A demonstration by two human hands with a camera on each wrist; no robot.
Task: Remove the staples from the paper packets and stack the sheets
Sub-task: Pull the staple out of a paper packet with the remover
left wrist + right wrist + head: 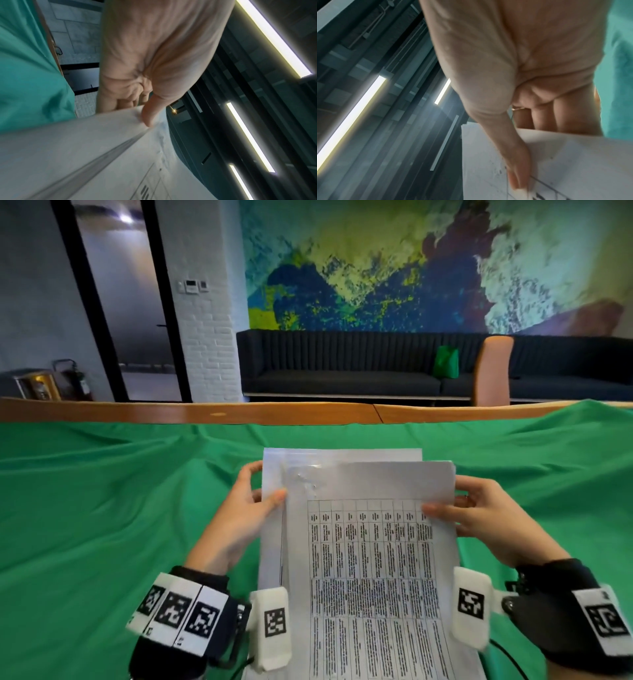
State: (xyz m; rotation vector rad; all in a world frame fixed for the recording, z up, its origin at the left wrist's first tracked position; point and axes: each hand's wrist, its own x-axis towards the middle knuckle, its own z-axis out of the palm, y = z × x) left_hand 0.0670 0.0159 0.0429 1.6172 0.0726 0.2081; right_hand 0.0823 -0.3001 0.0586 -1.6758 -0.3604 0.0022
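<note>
Item 1, my left hand [245, 508]: it sits at the left long edge of the papers, near their far end. Thumb lies on top and the fingers curl behind, pinching that edge. The left wrist view shows the thumb tip [148, 119] pressed on the sheet where the layers fan apart.

Item 2, white printed paper packet with a black table grid [371, 559]: I hold it between both hands, lifted above the green cloth-covered worktop [102, 491]. Its long axis runs from me toward the far edge. The top sheet sits shifted right of the sheets beneath. Small marks near the far left corner [308, 479] may be staple holes or a staple; too blurred to tell. That corner lies closest to my left hand.

Item 3, my right hand [486, 515]: at the right long edge, opposite the left. Thumb [516, 173] rests flat on the printed face, fingers tucked beneath, gripping the sheets.
</note>
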